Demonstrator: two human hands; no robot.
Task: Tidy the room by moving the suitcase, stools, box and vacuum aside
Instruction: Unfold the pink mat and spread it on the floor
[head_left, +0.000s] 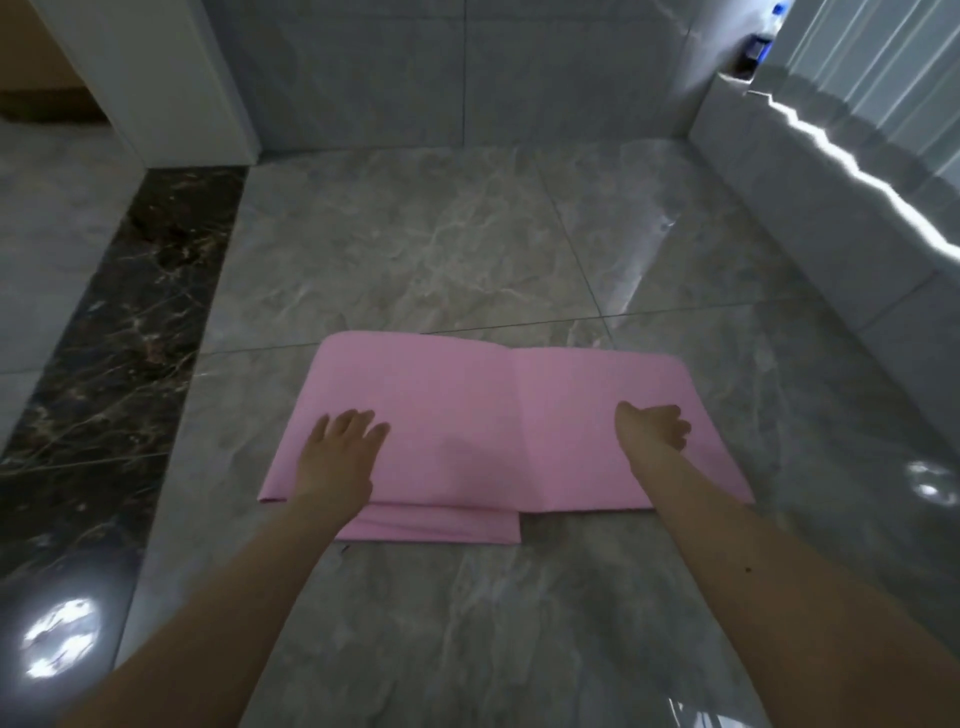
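Two bare hands rest on a flat, folded pink sheet lying on the glossy grey marble floor: the left hand flat with fingers spread, the right hand loosely curled, gripping nothing.

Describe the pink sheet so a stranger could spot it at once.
Look at the glossy grey marble floor, right of its dark stone strip. The folded pink sheet lies flat there, under both hands. It is the only pink thing on the floor.

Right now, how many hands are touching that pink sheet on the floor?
2. The left hand rests flat near the pink sheet's near-left corner; the right hand rests on its right half, fingers curled.
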